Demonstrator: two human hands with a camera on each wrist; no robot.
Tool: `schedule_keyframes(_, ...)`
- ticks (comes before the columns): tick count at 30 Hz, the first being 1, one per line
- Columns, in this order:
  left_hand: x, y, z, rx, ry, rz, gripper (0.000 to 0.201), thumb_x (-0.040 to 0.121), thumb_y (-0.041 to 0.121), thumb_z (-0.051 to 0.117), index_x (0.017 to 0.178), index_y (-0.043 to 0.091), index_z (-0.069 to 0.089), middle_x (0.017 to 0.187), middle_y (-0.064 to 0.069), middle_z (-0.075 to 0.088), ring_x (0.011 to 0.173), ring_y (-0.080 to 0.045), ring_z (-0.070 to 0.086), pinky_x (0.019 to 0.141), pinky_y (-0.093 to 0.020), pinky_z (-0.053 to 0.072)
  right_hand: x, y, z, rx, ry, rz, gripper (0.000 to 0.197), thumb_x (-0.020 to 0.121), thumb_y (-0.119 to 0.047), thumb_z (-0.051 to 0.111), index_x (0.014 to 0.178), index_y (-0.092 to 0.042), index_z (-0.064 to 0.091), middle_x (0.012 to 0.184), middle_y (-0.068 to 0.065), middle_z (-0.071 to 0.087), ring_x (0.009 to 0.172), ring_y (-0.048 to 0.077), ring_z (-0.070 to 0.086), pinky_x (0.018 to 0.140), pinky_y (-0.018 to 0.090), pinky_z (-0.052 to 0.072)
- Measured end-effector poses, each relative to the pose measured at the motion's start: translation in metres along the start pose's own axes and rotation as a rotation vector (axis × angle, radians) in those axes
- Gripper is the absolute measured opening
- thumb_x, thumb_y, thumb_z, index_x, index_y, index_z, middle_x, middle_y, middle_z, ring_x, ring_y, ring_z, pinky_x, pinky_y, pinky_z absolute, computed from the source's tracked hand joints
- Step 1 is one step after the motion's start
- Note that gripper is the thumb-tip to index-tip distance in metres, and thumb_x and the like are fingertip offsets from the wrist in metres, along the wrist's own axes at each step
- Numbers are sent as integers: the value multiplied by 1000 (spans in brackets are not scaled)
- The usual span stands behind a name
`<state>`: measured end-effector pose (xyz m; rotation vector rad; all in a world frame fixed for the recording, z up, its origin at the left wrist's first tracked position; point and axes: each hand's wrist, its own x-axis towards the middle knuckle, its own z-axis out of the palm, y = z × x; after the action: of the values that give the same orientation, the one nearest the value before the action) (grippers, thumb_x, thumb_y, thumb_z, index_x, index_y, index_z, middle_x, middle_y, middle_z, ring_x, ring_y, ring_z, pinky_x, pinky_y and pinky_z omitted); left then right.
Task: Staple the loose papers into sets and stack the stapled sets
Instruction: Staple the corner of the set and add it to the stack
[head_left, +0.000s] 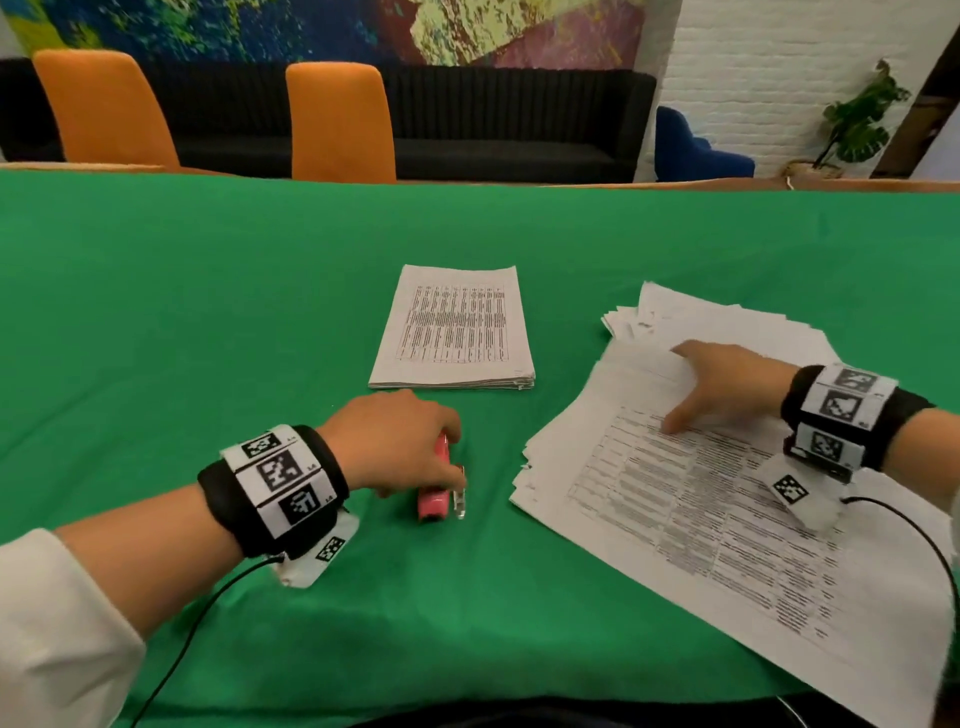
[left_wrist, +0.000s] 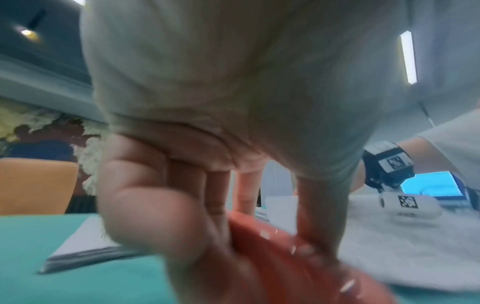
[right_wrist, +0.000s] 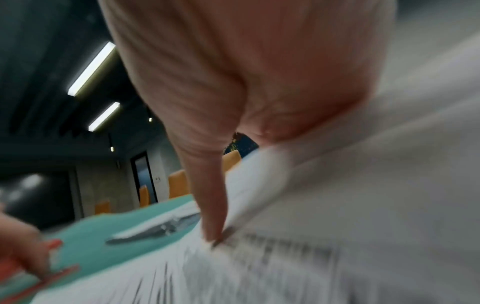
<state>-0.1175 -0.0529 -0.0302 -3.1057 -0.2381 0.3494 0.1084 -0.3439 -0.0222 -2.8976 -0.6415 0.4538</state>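
My left hand (head_left: 410, 447) reaches down over a pink stapler (head_left: 434, 499) lying on the green tablecloth, fingers and thumb curled round its sides. In the left wrist view the fingers (left_wrist: 215, 205) clasp the stapler (left_wrist: 280, 257). My right hand (head_left: 719, 384) rests spread on a fanned pile of loose printed papers (head_left: 675, 519) at the right, thumb tip pressing the top sheet. The right wrist view is blurred: the thumb (right_wrist: 213, 216) touches the papers (right_wrist: 337, 236). A neat stack of sets (head_left: 452, 332) lies in the middle, beyond the stapler.
The green tablecloth (head_left: 208, 312) covers the whole table. Two orange chairs (head_left: 337, 119) and a black sofa stand behind its far edge. A potted plant (head_left: 857, 119) stands at the back right. Cables run from both wrist bands toward me.
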Motion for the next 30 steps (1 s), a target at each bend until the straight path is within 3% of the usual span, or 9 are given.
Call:
schedule_keyframes(4, -2, -9, 1, -47, -10, 41, 68, 85, 44, 71, 145, 47, 39, 85, 8, 59, 73, -19, 63, 61, -29, 46, -16, -8, -16, 318, -93, -212, 32, 80, -23, 89, 109, -23, 77, 102, 1, 80, 87, 25, 77, 90, 47, 61)
schedule_keyframes(6, 0, -13, 3, -85, -1, 25, 89, 81, 37, 75, 153, 41, 24, 78, 6, 58, 71, -20, 61, 61, -32, 46, -27, -17, -25, 437, -196, -337, 19, 85, -14, 83, 103, -14, 81, 100, 7, 81, 90, 32, 78, 89, 46, 62)
schedule_keyframes(9, 3, -25, 2, -94, -20, -17, 89, 77, 36, 79, 153, 30, 34, 85, 7, 67, 75, -17, 65, 63, -31, 50, -33, -29, -33, 474, -327, -425, 22, 90, -10, 77, 111, -7, 75, 105, 11, 80, 92, 34, 78, 83, 42, 65)
schedule_keyframes(13, 1, -39, -21, -89, 42, -86, 36, 81, 42, 74, 115, 31, 72, 83, 9, 73, 70, -11, 67, 60, -27, 51, -18, -53, -35, 399, -371, -459, 23, 91, -9, 76, 113, -9, 72, 105, 10, 80, 91, 32, 77, 78, 38, 65)
schedule_keyframes(17, -4, -46, -52, -147, 271, -106, 31, 81, 44, 75, 109, 33, 68, 84, 10, 72, 70, -12, 65, 62, -30, 51, -3, -92, -23, 242, -355, -490, 21, 83, -16, 86, 100, -25, 78, 98, -3, 81, 89, 23, 78, 83, 36, 61)
schedule_keyframes(21, -15, -42, -71, -210, 405, -45, 37, 78, 51, 70, 111, 35, 67, 91, 10, 73, 71, -14, 66, 73, -40, 59, 11, -123, 1, 151, -241, -492, 23, 75, -29, 92, 95, -24, 82, 87, -11, 80, 77, 10, 73, 80, 32, 61)
schedule_keyframes(24, -24, -35, -69, -241, 365, 24, 31, 83, 45, 76, 112, 36, 67, 96, 14, 72, 70, -7, 64, 70, -35, 56, 12, -132, 27, 138, -73, -514, 29, 74, -32, 93, 96, -25, 75, 85, -13, 73, 78, 8, 66, 70, 24, 51)
schedule_keyframes(27, -25, -30, -52, -249, 255, 82, 29, 83, 46, 78, 107, 39, 64, 94, 17, 71, 68, -2, 61, 61, -29, 46, 1, -130, 45, 223, 166, -620, 56, 72, -32, 94, 120, -27, 66, 108, -14, 67, 93, 6, 61, 78, 22, 45)
schedule_keyframes(30, -16, -25, -29, -241, 178, 101, 34, 83, 49, 79, 109, 36, 63, 96, 13, 69, 71, -3, 60, 61, -29, 47, -16, -129, 53, 129, 5, -660, 63, 72, -43, 93, 126, -32, 62, 121, -12, 63, 105, 9, 59, 87, 28, 48)
